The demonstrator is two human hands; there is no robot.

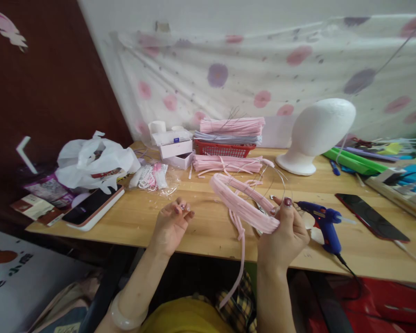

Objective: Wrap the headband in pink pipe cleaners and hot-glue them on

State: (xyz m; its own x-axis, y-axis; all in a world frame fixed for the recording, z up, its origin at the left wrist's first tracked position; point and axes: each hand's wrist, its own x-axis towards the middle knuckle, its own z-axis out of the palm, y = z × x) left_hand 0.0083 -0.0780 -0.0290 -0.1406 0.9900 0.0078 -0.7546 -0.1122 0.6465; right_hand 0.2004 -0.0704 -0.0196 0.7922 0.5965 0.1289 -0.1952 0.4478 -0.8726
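Observation:
My right hand (283, 236) pinches one end of a bent pink chenille-stem band (242, 206) between thumb and fingers, holding it above the desk. The band forms a narrow loop of stems laid side by side. Thin wires (283, 178) arch up behind it near my thumb. My left hand (171, 226) is off to the left of the band, palm up, fingers loosely curled and apart, with nothing visible in it. A loose pink strip (241, 259) with a knot hangs below the band over the desk edge.
Right of my right hand lies a blue glue gun (324, 222), then a phone (370, 216). Behind stand a white foam head (319, 134), a red basket (225, 149) and a pink stem bundle (225, 163). Leftward are a plastic bag (93, 159) and a dark-topped device (93, 208).

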